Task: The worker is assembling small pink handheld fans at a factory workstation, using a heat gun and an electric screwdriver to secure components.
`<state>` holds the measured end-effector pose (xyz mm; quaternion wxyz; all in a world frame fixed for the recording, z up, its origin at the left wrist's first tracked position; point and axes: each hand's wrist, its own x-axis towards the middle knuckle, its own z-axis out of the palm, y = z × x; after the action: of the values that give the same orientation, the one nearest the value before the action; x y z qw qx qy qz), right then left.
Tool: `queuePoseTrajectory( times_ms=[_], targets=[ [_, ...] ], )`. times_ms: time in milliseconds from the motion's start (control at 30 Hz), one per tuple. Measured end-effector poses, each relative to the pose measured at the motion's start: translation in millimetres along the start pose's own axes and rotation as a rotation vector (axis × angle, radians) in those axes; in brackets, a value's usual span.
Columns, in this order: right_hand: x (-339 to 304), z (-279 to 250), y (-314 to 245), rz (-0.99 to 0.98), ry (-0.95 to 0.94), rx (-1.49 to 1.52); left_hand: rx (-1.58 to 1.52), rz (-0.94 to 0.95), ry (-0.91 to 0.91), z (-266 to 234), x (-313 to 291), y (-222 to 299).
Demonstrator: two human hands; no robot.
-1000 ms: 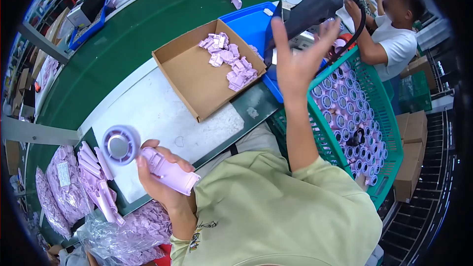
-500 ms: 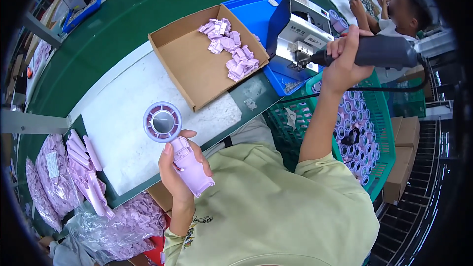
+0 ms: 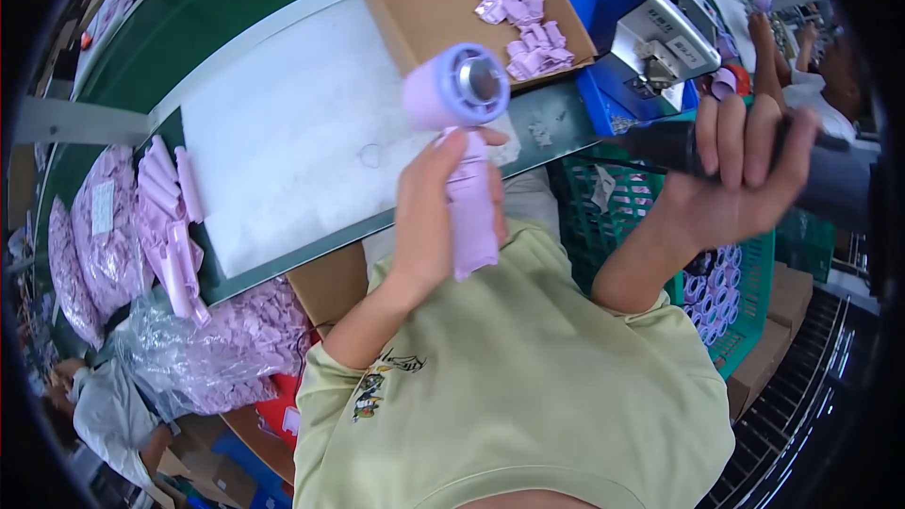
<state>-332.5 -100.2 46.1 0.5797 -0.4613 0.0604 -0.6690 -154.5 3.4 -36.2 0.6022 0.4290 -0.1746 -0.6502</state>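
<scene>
Near the centre of the frame, the left hand (image 3: 422,221) was closed around the handle of a lilac plastic device with a round, ring-faced head (image 3: 468,193), held above the white work surface (image 3: 283,146)'s near edge. At right, the blurred right hand (image 3: 731,198) was wrapped around a dark grey cylindrical power tool (image 3: 837,179), its narrow end pointing left. The 2 stood apart. The step looked like readying tool and device; the next move seemingly called for a steady handle and careful tip alignment.
</scene>
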Motion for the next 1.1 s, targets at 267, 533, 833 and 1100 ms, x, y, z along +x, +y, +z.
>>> queuePoseTrajectory(
  times_ms=[267, 533, 833, 1100],
  targets=[
    [-12.1, 30.2, 20.9, 0.042, -0.464, 0.004, -0.006, -0.059, -0.066, 13.0, -0.2, -6.2],
    [-21.4, 37.3, 25.1, 0.045, -0.399, -0.036, 0.048, -0.022, -0.039, 18.5, -5.4, -8.8],
    [-26.2, 40.1, 23.4, 0.055, -0.318, 0.038, 0.106, 0.062, -0.003, 25.0, -10.7, -3.9],
    [-24.2, 51.8, 31.2, -0.067, -0.225, 0.146, 0.202, 0.114, 0.050, 28.7, -7.5, 10.9]
  ],
)
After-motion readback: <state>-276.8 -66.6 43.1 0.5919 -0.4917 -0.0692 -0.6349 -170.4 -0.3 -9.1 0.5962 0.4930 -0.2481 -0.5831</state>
